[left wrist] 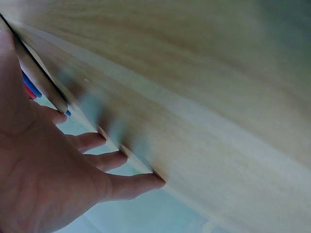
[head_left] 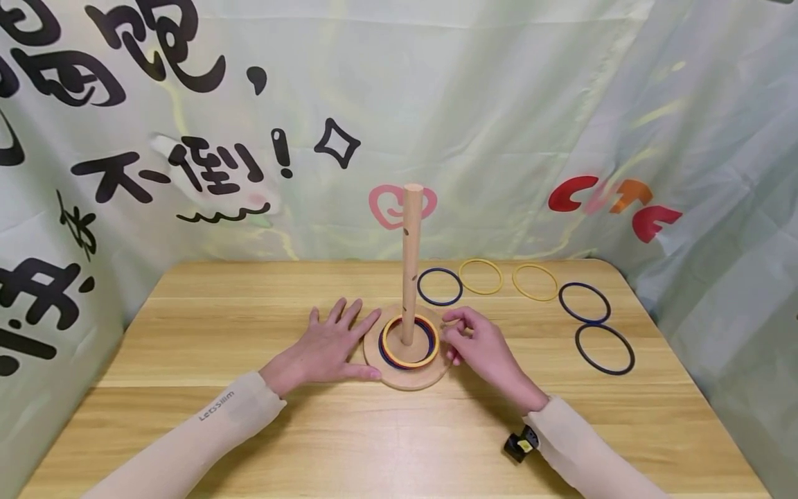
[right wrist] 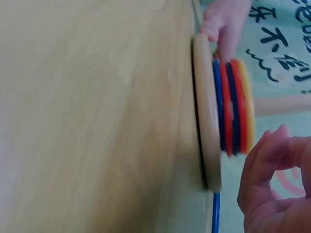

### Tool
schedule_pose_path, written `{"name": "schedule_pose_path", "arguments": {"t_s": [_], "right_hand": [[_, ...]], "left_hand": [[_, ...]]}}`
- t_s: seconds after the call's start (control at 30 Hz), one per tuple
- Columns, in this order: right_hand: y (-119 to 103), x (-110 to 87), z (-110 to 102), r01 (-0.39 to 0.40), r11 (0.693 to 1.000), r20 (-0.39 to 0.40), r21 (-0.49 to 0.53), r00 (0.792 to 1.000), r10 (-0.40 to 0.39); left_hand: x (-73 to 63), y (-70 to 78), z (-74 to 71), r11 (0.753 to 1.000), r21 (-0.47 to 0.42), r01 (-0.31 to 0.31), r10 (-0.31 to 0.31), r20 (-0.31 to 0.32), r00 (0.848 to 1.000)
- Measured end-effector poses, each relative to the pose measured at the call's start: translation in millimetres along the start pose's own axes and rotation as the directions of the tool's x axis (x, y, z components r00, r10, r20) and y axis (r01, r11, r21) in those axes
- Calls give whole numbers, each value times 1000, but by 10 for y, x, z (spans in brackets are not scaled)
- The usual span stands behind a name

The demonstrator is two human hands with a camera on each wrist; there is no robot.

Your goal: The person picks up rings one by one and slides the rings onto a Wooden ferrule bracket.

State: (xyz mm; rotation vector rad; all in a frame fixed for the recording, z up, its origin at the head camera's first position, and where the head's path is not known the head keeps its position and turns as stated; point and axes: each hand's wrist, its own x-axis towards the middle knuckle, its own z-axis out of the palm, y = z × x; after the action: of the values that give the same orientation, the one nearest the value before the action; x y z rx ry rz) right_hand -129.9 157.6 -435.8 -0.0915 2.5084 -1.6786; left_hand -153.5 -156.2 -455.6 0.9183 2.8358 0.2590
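A round wooden base (head_left: 411, 381) with an upright peg (head_left: 411, 256) stands on the table. Several rings are stacked loosely around the peg's foot, with a yellow ring (head_left: 408, 365) on top and red and blue ones (right wrist: 227, 109) beneath. My left hand (head_left: 333, 346) lies with its fingers spread, thumb and index finger at the base's left edge. At the right side of the base is my right hand (head_left: 483, 346), fingers loosely bent. Beside the stack in the right wrist view, that hand (right wrist: 272, 194) holds nothing.
Behind and right of the base lie a blue ring (head_left: 440, 304), two yellow rings (head_left: 480, 293) and two dark rings (head_left: 605, 373), flat on the wooden table (head_left: 249, 319). A printed cloth (head_left: 486, 104) hangs behind the table.
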Motion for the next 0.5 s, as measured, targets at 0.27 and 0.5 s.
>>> {"name": "schedule_pose_path", "arguments": {"t_s": [0.27,0.5], "right_hand": [[221,-205,-574,10,1000,-71,-6,997,-11],[547,-397,-1204,-22,997,-227,-69,974,6]], "left_hand": [[6,6,-4,1000,-3,-1,1,7,1000],[6,-1,-4,1000,-2,1,-1,8,1000]]}}
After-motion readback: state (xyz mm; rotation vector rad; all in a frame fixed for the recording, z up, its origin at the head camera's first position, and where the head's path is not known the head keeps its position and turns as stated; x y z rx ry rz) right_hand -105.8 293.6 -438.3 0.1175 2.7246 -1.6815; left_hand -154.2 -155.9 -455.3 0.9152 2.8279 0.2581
